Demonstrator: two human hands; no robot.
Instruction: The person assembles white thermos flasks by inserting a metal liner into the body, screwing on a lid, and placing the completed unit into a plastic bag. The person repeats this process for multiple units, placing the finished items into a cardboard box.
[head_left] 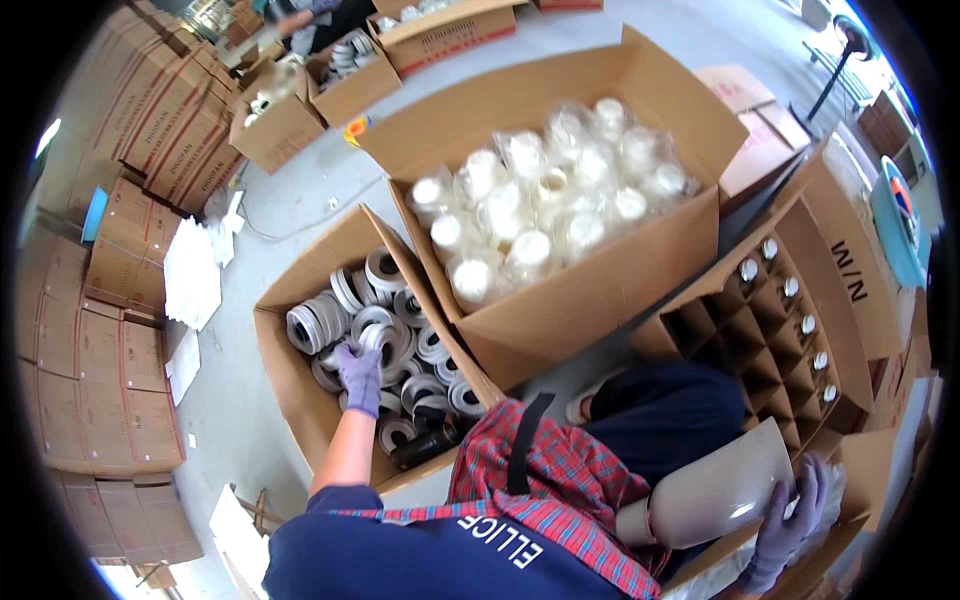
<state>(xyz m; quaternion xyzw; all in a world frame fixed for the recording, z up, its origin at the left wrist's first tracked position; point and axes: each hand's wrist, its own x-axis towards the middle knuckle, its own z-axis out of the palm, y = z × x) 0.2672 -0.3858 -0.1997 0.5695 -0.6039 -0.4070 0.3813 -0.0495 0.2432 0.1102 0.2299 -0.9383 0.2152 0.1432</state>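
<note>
My left hand (360, 378), in a purple glove, reaches into a carton (285, 375) of grey-white rings. Its fingers close on one ring (380, 338) near the middle of the pile; the fingertips are partly hidden. A smooth grey cylinder (715, 490) with a narrower neck lies tilted across my lap. My right hand (790, 525), gloved alike, grips its wide end at the right, with a small white bit showing by the fingers. A black tube-shaped object (425, 445) rests among the rings at the carton's near edge.
A large carton (610, 300) holds white cylinders in clear bags (530, 200). At right stands a divided carton (770, 365) with several white-capped items. Stacked cartons (110, 360) line the left side. Beyond are more open cartons (450, 40) and another person (330, 25).
</note>
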